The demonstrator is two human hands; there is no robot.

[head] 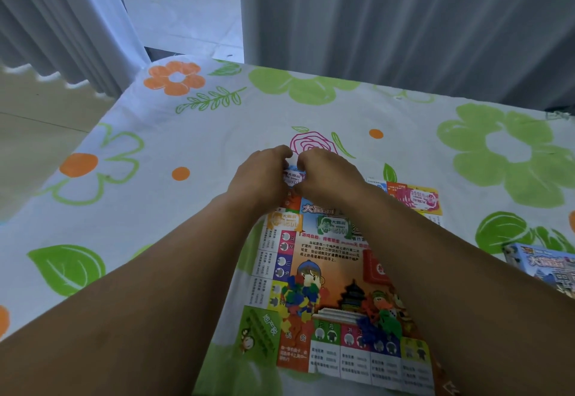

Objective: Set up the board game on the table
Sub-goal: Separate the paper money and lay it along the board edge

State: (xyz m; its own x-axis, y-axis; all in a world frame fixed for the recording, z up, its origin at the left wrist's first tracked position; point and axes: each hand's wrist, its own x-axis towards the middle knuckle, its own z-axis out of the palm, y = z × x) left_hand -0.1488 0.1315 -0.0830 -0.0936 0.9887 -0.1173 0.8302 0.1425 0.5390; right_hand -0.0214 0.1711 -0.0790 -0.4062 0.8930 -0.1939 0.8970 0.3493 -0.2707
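The paper game board (329, 258) lies flat on the surface (193, 134), on a flowered cloth, directly in front of the person and between both forearms. At its far edge the left hand (264, 177) and the right hand (326, 174) meet. Their fingers (281, 152) are curled and, it seems, pinch a small bundle of play-money notes (291, 176) between them. These notes look thin, light and soft, so I judge they bend and slide apart easily; holding them by the short edges is safest. The board also seems to be only thin paper, and it carries loose plastic pieces (303, 296), so it should be shifted slowly by two corners. Pink notes (420, 199) lie at its far right corner.
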